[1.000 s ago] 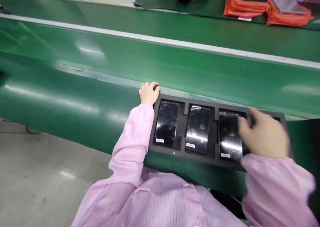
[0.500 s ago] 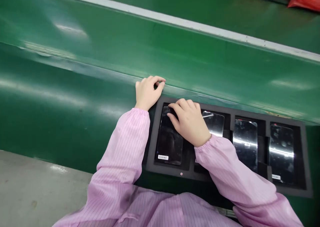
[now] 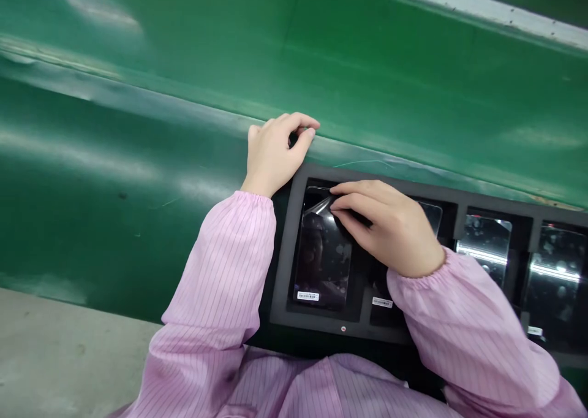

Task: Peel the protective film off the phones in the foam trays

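My right hand (image 3: 386, 222) pinches the top corner of a clear protective film (image 3: 321, 206), which is lifted and creased over a dark screen panel (image 3: 321, 255). That panel lies in the leftmost compartment of a black foam tray (image 3: 287, 258), with a white barcode label (image 3: 307, 296) at its lower end. My left hand (image 3: 278, 148) rests by the tray's upper left corner, fingers loosely curled, thumb and forefinger tips slightly apart. Nothing shows in it. Part of the second panel (image 3: 432, 216) is hidden under my right hand and sleeve.
More glossy panels (image 3: 484, 240) sit in the tray's compartments to the right. The green bench (image 3: 138, 222) meets a raised green ledge (image 3: 367, 87) behind the tray. A thin green thread (image 3: 361, 162) lies beyond the tray. Grey floor (image 3: 68, 350) shows at lower left.
My right hand has closed at the panel's top and drawn a corner of the film up and to the right. My left hand keeps its place beside the tray. The view has shifted.
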Tool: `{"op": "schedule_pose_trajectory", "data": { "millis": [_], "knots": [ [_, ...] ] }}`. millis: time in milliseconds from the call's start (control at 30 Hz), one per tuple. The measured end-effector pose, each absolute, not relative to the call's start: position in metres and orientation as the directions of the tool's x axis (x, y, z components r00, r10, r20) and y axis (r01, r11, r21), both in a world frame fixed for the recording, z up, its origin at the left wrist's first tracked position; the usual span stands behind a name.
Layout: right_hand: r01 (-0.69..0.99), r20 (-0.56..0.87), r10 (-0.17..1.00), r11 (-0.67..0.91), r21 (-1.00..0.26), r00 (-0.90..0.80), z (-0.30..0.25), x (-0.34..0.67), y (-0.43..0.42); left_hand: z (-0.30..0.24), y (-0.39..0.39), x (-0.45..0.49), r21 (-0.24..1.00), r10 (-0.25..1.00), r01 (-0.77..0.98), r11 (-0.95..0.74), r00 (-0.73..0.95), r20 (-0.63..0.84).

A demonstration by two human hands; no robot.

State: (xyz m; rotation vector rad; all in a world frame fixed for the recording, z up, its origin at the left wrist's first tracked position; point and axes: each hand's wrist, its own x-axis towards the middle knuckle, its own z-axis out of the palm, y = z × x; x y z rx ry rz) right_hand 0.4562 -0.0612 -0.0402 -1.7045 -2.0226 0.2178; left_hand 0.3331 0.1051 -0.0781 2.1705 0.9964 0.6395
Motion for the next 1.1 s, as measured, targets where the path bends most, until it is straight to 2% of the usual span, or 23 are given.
{"op": "schedule_pose_trajectory", "data": {
  "millis": [133, 300, 667, 1100],
  "knots": [
    [0.821, 0.159, 0.982, 0.171, -0.545, -0.099, -0.028, 0.474, -0.068, -0.078, 0.105, 0.333, 0.723, 0.790, 0.480, -0.496, 0.596, 0.146],
    [0.752, 0.111, 0.993, 0.107, -0.651, -0.046, -0.019, 0.489, -0.071, -0.080, 0.106, 0.333, 0.714, 0.788, 0.487, -0.503, 0.598, 0.146],
    [0.573, 0.112, 0.992, 0.061, -0.818, 0.053, -0.025, 0.503, -0.071, -0.079, 0.106, 0.333, 0.720, 0.789, 0.491, -0.491, 0.601, 0.129],
    [0.422, 0.071, 0.981, -0.012, -0.906, 0.181, -0.029, 0.498, -0.069, -0.079, 0.106, 0.333, 0.727, 0.802, 0.488, -0.483, 0.580, 0.144]
  ]
}}
